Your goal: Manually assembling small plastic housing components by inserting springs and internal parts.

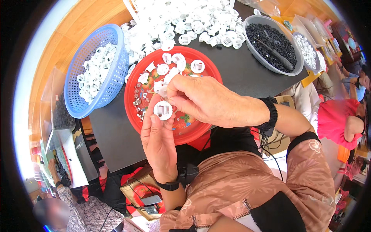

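Note:
Above a red round tray (206, 127), my left hand (156, 141) holds a round white plastic part (162, 116) with a rectangular slot in its face. The part rests at the fingertips, with the thumb against its lower edge. My right hand (208, 100) is closed just above it, thumb and forefinger pinched together. Whatever lies in that pinch is too small and covered to name. Several similar white parts (197, 66) lie in the tray beyond my hands. Small clear and white bits (137, 101) are scattered along the tray's left side.
A blue mesh basket (116, 91) of white parts stands at left. White parts (185, 19) heap up at the far side of the dark table (239, 65). At right is a grey bowl (298, 65) of small black pieces. Other people (344, 120) sit at both sides.

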### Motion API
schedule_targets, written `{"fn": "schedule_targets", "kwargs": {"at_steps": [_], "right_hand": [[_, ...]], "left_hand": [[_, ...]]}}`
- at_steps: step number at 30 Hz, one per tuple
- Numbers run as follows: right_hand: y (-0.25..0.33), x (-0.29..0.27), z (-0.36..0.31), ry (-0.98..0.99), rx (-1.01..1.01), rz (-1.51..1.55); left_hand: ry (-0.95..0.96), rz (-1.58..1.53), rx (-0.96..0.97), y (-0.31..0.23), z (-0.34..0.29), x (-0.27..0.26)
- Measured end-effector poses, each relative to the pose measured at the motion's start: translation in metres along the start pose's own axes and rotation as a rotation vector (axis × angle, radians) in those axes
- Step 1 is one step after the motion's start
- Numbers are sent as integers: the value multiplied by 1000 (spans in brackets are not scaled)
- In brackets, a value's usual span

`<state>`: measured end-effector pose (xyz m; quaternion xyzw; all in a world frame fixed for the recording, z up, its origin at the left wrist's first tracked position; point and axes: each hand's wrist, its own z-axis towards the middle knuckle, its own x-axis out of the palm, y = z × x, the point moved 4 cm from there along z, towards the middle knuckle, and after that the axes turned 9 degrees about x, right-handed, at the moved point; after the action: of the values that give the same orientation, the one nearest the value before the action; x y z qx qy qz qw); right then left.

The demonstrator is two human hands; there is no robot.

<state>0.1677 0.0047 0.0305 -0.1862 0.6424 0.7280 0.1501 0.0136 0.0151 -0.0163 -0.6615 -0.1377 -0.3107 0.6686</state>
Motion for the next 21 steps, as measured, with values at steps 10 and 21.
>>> {"fn": "schedule_targets", "kwargs": {"at_steps": [10,21], "right_hand": [[8,5,-6,67,-128,65],[12,19,-5,-7,-432,-246]], "left_hand": [[-138,220,-2,-6,-1,7],[-122,378,51,-8,0,8]]}}
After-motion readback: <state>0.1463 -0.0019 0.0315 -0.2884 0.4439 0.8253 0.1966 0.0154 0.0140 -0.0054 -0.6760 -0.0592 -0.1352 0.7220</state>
